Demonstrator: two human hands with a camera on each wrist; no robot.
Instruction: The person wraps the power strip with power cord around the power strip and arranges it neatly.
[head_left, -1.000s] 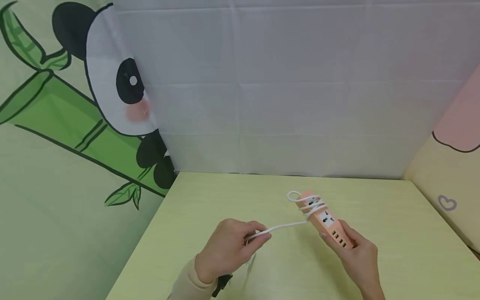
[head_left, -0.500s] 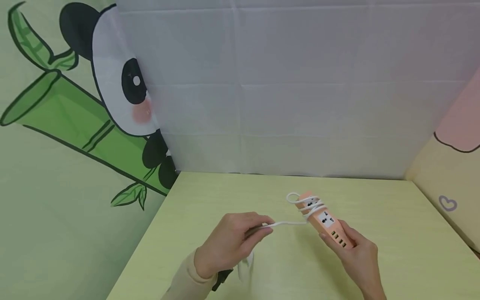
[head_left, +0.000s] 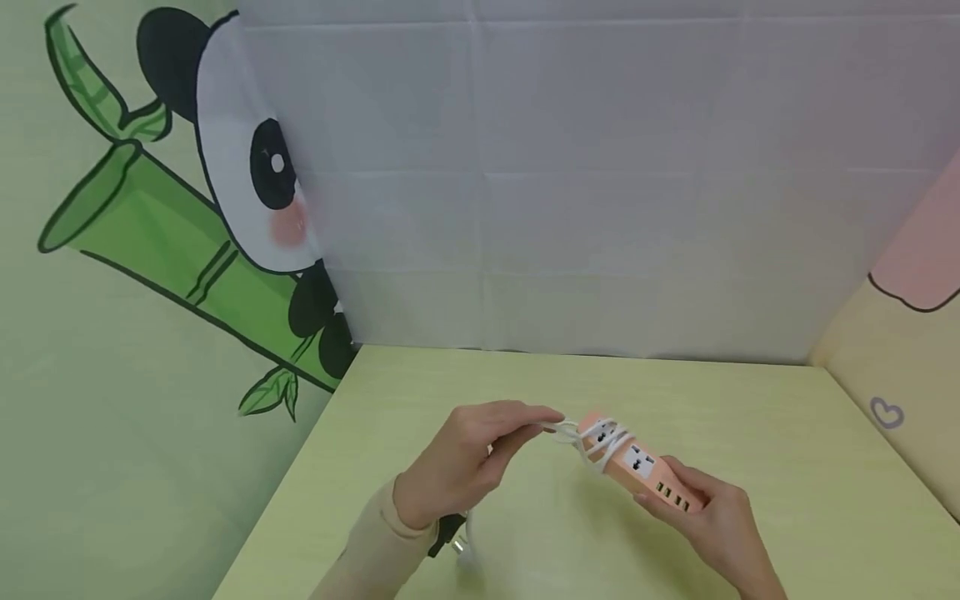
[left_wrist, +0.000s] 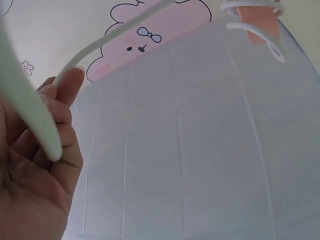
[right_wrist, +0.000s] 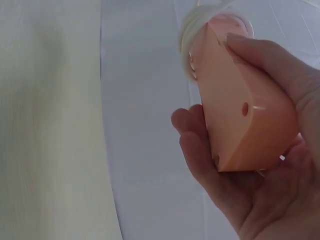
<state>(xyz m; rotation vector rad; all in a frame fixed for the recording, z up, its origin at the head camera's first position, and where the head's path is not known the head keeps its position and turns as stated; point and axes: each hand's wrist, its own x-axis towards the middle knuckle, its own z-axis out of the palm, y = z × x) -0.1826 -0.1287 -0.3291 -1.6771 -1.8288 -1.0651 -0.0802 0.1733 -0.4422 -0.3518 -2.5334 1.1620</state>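
Note:
A peach power strip (head_left: 651, 467) with white sockets and several USB ports is held above the table by my right hand (head_left: 712, 512), which grips its near end. White cable (head_left: 606, 443) is wound in several turns around the strip's far end. My left hand (head_left: 472, 454) pinches the same cable just left of that end. In the left wrist view the cable (left_wrist: 100, 42) runs from the fingertips toward the strip. Below the left hand dangles the plug (head_left: 461, 546), its metal prongs showing. The right wrist view shows the strip's plain underside (right_wrist: 225, 105), with fingers along both sides.
A pale yellow-green table (head_left: 390, 383) lies beneath both hands. White cloth (head_left: 585, 183) stands behind it. To the left is a wall with a panda and bamboo picture (head_left: 172, 217); another printed wall (head_left: 900, 417) borders the right side. A black device (head_left: 447, 535) sits at the left wrist.
My left hand has moved right and up with the cable, close to the strip's far end. The strip has tilted flatter, its far end lower and further left. The dangling plug now shows.

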